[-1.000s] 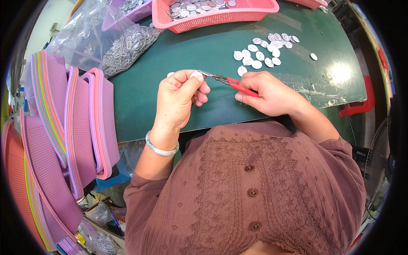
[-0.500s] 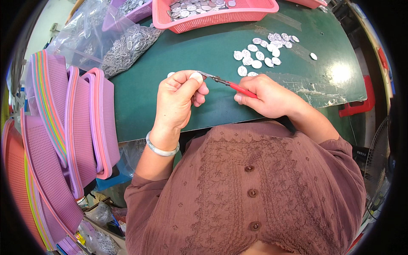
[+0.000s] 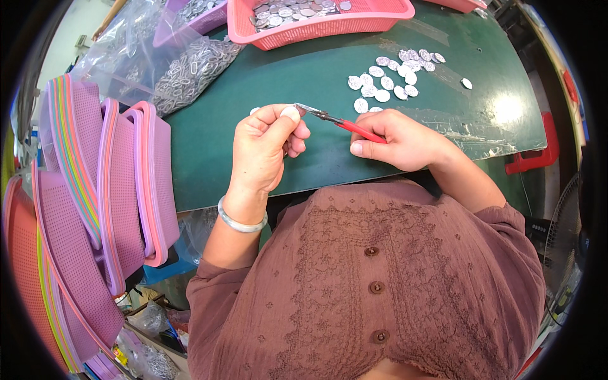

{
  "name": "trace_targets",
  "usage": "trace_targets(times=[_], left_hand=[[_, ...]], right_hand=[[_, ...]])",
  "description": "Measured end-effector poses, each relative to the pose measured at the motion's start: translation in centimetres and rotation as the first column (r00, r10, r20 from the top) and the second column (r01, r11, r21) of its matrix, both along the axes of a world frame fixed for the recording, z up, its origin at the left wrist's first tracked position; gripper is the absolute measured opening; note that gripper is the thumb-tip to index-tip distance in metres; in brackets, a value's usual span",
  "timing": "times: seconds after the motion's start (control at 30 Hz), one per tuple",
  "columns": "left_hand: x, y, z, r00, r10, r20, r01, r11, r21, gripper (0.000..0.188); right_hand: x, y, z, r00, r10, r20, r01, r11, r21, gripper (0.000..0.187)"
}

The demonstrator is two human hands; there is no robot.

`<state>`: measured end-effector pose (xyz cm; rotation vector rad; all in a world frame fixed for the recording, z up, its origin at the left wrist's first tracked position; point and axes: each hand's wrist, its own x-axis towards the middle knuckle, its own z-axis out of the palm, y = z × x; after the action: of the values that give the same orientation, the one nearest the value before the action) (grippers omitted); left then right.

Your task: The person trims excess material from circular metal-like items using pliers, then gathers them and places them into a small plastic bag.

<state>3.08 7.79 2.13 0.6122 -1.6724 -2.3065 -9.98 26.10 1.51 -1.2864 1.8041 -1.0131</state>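
Observation:
Between thumb and forefinger, my left hand (image 3: pixel 266 142) pinches an oval metal tag (image 3: pixel 291 114), mostly covered by the fingers. A pale edge of another small piece shows behind those fingers. My right hand (image 3: pixel 402 140) is closed round the red handles of slim-nosed pliers (image 3: pixel 358 128). The pliers' tips meet the tag's upper edge at my left fingertips; what exactly they grip there is too small to tell. Several loose oval silver tags (image 3: pixel 387 83) lie scattered on the green table (image 3: pixel 253 82), just beyond my right hand.
A pink basket (image 3: pixel 323 35) of silver tags stands at the far edge, beside a purple basket (image 3: pixel 206 19). Left of them rests a clear bag of metal links (image 3: pixel 193 73). Stacked purple baskets (image 3: pixel 155 183) crowd the table's left side. A red object (image 3: pixel 538 149) sits off the right edge.
The pliers have tilted slightly, with their handles shifted a little down and my right thumb lower. My left hand stays nearly in place, still pinching the tag.

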Motion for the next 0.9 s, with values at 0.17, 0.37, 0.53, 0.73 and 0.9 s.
trace_targets(times=[0.17, 0.37, 0.53, 0.73, 0.9], left_hand=[[0.0, 0.1, 0.1, 1.0, -0.007, 0.0, 0.007, 1.0, -0.008, 0.011], [0.1, 0.1, 0.0, 1.0, -0.014, 0.008, 0.014, 1.0, -0.012, 0.011], [0.0, 0.0, -0.2, 1.0, -0.02, 0.013, 0.02, 1.0, -0.017, 0.011], [0.0, -0.1, -0.1, 1.0, -0.022, 0.019, 0.023, 1.0, -0.011, 0.01], [0.0, 0.0, -0.1, 1.0, -0.023, 0.012, 0.023, 1.0, -0.01, 0.01]], right_hand=[[0.1, -0.1, 0.6, 0.999, 0.018, -0.047, -0.017, 1.0, 0.016, 0.032], [0.3, -0.2, 1.1, 0.995, 0.014, -0.1, -0.009, 0.999, 0.047, 0.03], [0.3, -0.2, 1.1, 0.992, 0.017, -0.126, -0.01, 0.998, 0.061, 0.029], [0.3, -0.3, 1.1, 0.989, 0.029, -0.148, -0.023, 0.999, 0.044, 0.028], [0.2, -0.3, 0.6, 0.992, 0.021, -0.126, -0.018, 1.0, 0.019, 0.027]])
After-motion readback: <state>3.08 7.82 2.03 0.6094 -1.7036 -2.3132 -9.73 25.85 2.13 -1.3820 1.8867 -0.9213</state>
